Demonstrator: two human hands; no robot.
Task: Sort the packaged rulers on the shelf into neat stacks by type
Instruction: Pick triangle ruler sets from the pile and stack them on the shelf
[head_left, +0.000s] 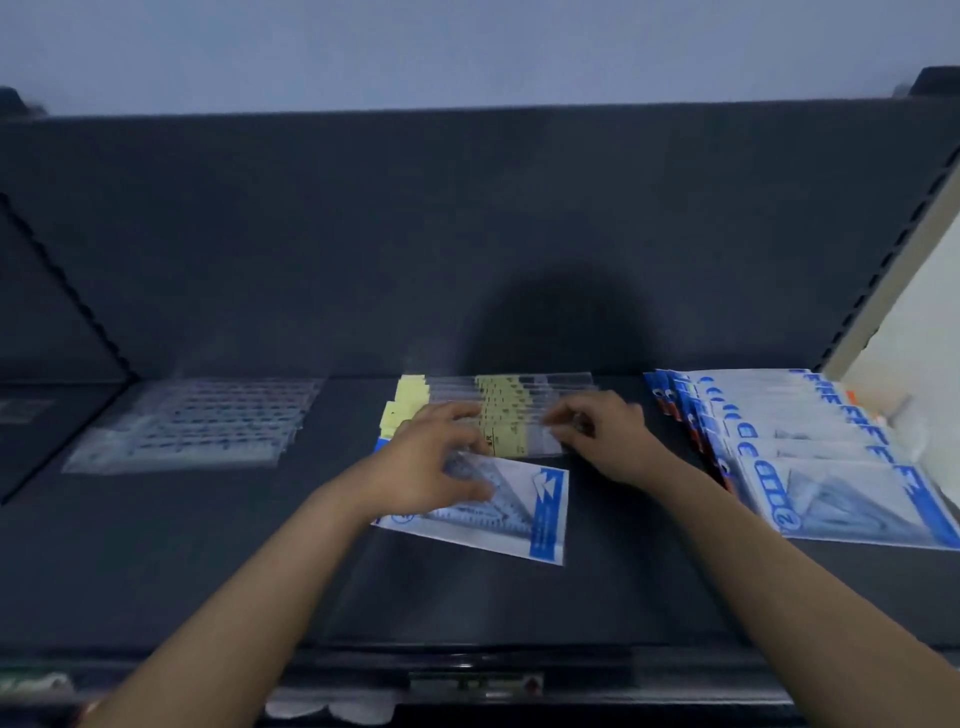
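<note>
I have both hands on the middle pile, and the step, as I read it, is squaring up the yellow-labelled ruler packs (504, 410) that lie fanned between them on the shelf (208, 545). My right hand (602, 436) has its fingers curled in, thumb and fingertips nipping the right end of the nearest clear sleeve. My left hand (431, 462) lies with bent, spread fingers over the pile's left end. Its thumb is down on a set-square pack (519, 514) that sits askew just under that hand, on its near side. Whether the left hand actually grips anything I cannot tell through the blur. To do this well I would use the two hands as end stops, drawing the sleeves in from both sides until their ends sit flush, then nudge the long edges back toward the rear wall. The touch should be light (glossy sleeves probably skate over one another, and a hard push may fan them out again). The set-square pack looks like the stray here. Its blue-and-white printing matches the blue-and-white stack (831, 467) well off to the right of my right hand, so I judge it belongs there. I would take care that the left thumb does not drag it into the ruler pile while I tidy. The clear ruler packs (192, 426) well to the left of my left hand seem a separate type, and I would leave them alone.
</note>
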